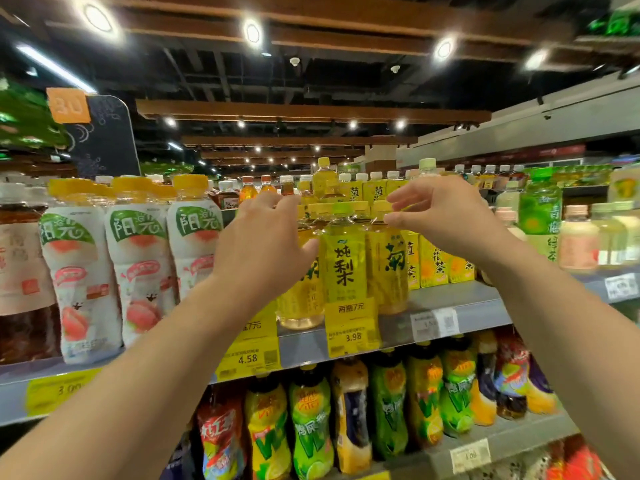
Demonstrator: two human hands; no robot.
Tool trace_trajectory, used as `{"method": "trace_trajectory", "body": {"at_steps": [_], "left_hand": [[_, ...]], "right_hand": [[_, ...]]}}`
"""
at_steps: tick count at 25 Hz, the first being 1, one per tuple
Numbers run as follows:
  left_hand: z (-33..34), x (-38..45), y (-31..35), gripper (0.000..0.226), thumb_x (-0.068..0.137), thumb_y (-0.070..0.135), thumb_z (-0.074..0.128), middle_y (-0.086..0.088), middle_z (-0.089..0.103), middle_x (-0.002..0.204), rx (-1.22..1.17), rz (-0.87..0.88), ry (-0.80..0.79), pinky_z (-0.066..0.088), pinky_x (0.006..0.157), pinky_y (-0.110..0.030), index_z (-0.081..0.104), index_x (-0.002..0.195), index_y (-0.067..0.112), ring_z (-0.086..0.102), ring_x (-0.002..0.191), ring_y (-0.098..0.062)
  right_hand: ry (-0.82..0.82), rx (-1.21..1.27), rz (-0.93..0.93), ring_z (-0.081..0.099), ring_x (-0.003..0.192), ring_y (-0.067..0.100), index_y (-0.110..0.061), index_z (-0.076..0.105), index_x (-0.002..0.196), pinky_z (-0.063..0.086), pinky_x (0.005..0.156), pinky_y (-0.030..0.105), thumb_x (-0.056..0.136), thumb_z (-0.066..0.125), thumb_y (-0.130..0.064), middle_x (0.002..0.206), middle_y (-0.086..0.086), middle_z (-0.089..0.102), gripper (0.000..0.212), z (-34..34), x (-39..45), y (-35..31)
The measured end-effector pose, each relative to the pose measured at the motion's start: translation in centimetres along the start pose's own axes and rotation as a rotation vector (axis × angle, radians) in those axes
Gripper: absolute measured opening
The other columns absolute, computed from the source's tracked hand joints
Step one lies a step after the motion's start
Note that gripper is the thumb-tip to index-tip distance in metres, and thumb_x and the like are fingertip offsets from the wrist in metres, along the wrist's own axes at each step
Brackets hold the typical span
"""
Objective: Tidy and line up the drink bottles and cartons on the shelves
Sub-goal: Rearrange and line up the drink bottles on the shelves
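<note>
Both arms reach up and forward to the upper grey metal shelf (460, 306), where a cluster of clear plastic bottles of yellow tea with yellow labels stands at the front edge. The middle yellow-labelled bottle with the green cap (343, 261) faces out with its label square to the aisle, and the yellow-capped bottle beside it (388, 265) stands just to its right, so the pair seems to be getting faced forward and set flush with the shelf lip, above the yellow price tags (351, 329). The left hand (266, 244) is raised with the back of it toward the camera, fingers extended and loosely spread over a partly hidden yellow bottle (299, 299); whether the fingertips touch it I cannot tell, but nothing is gripped. The right hand (440, 209) hovers at cap height with thumb and forefinger drawn near each other just by the yellow cap, the other fingers curled loosely above; it appears released, poised to pinch rather than holding. To the left stand white peach-printed bottles with yellow caps (138, 258), already in a neat row, and green and yellow bottles (388, 407) fill the shelf below.
</note>
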State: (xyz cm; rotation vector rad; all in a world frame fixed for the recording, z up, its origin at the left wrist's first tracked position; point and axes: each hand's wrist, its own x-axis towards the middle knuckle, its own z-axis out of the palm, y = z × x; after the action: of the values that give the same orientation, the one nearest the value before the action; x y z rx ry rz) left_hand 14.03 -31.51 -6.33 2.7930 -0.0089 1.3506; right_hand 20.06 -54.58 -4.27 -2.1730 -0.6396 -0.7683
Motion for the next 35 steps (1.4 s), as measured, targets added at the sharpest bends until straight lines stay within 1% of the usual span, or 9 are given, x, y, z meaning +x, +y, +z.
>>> {"method": "trace_trajectory", "body": {"at_steps": [3, 7, 11, 14, 18, 24, 27, 30, 35], "left_hand": [[1.6, 1.0, 1.1, 0.061, 0.088, 0.056, 0.057, -0.007, 0.054, 0.133, 0.127, -0.084, -0.020, 0.051, 0.083, -0.044, 0.045, 0.136, 0.019, 0.046, 0.125, -0.030], [2.9, 1.6, 1.9, 0.063, 0.088, 0.059, 0.055, -0.010, 0.062, 0.119, 0.219, -0.162, -0.037, 0.050, 0.068, -0.040, 0.044, 0.133, 0.017, 0.053, 0.116, -0.032], [3.1, 1.2, 2.6, 0.073, 0.083, 0.061, 0.062, -0.007, 0.062, 0.121, 0.196, -0.209, -0.018, 0.053, 0.075, -0.042, 0.039, 0.139, 0.021, 0.055, 0.116, -0.030], [2.8, 0.7, 2.8, 0.081, 0.079, 0.060, 0.067, -0.004, 0.061, 0.126, 0.132, -0.233, 0.009, 0.053, 0.083, -0.043, 0.035, 0.144, 0.025, 0.057, 0.115, -0.027], [2.6, 0.1, 3.3, 0.082, 0.076, 0.054, 0.074, -0.002, 0.061, 0.126, 0.050, -0.254, 0.046, 0.053, 0.085, -0.040, 0.034, 0.143, 0.028, 0.060, 0.109, -0.023], [2.3, -0.6, 3.6, 0.078, 0.075, 0.045, 0.080, -0.002, 0.058, 0.128, -0.109, -0.270, 0.070, 0.044, 0.080, -0.029, 0.039, 0.140, 0.030, 0.053, 0.104, -0.015], [2.0, -1.1, 3.6, 0.073, 0.074, 0.043, 0.080, -0.002, 0.059, 0.124, -0.167, -0.250, 0.071, 0.042, 0.077, -0.027, 0.040, 0.135, 0.033, 0.051, 0.098, -0.012], [1.7, -1.7, 3.7, 0.071, 0.074, 0.041, 0.081, -0.002, 0.060, 0.124, -0.197, -0.215, 0.085, 0.041, 0.076, -0.027, 0.042, 0.132, 0.033, 0.050, 0.097, -0.011], [1.5, -2.7, 3.4, 0.071, 0.070, 0.039, 0.084, 0.005, 0.058, 0.114, -0.289, -0.186, 0.157, 0.041, 0.078, -0.027, 0.047, 0.130, 0.032, 0.052, 0.098, -0.009]], "right_hand": [[-0.007, -0.031, -0.051, 0.061, 0.092, -0.002, -0.031, 0.069, 0.111, 0.046, 0.069, 0.021, 0.082, 0.074, -0.040, 0.105, -0.014, 0.068, 0.031, -0.4, 1.5, 1.8], [-0.003, -0.111, -0.147, 0.055, 0.109, 0.008, -0.032, 0.063, 0.123, 0.043, 0.087, 0.032, 0.083, 0.072, -0.042, 0.124, -0.009, 0.063, 0.043, -0.4, 3.1, 3.6], [-0.231, -0.045, -0.148, 0.048, 0.127, 0.014, -0.035, 0.044, 0.141, 0.044, 0.100, 0.037, 0.079, 0.075, -0.046, 0.144, -0.006, 0.049, 0.070, 0.5, 4.1, 5.6], [-0.317, 0.038, -0.159, 0.050, 0.122, 0.015, -0.039, 0.036, 0.143, 0.047, 0.097, 0.037, 0.078, 0.076, -0.047, 0.141, -0.004, 0.049, 0.077, 1.4, 4.2, 6.5], [-0.318, 0.082, -0.197, 0.050, 0.105, 0.010, -0.040, 0.035, 0.144, 0.048, 0.083, 0.031, 0.077, 0.077, -0.046, 0.134, -0.004, 0.054, 0.079, 1.8, 4.4, 7.0], [-0.327, 0.121, -0.181, 0.055, 0.100, 0.013, -0.042, 0.035, 0.143, 0.045, 0.073, 0.027, 0.074, 0.080, -0.045, 0.128, -0.003, 0.057, 0.082, 2.1, 4.5, 7.3], [-0.343, 0.153, -0.157, 0.055, 0.104, 0.013, -0.043, 0.035, 0.142, 0.049, 0.076, 0.029, 0.073, 0.082, -0.041, 0.128, -0.003, 0.056, 0.084, 2.0, 4.3, 7.2], [-0.341, 0.182, -0.130, 0.057, 0.109, 0.015, -0.045, 0.036, 0.141, 0.055, 0.085, 0.039, 0.071, 0.083, -0.041, 0.129, -0.002, 0.056, 0.085, 1.9, 4.1, 7.0], [-0.343, 0.190, -0.088, 0.061, 0.102, 0.016, -0.047, 0.037, 0.140, 0.058, 0.081, 0.039, 0.071, 0.084, -0.040, 0.127, -0.005, 0.055, 0.084, 1.8, 3.7, 6.6]]}}
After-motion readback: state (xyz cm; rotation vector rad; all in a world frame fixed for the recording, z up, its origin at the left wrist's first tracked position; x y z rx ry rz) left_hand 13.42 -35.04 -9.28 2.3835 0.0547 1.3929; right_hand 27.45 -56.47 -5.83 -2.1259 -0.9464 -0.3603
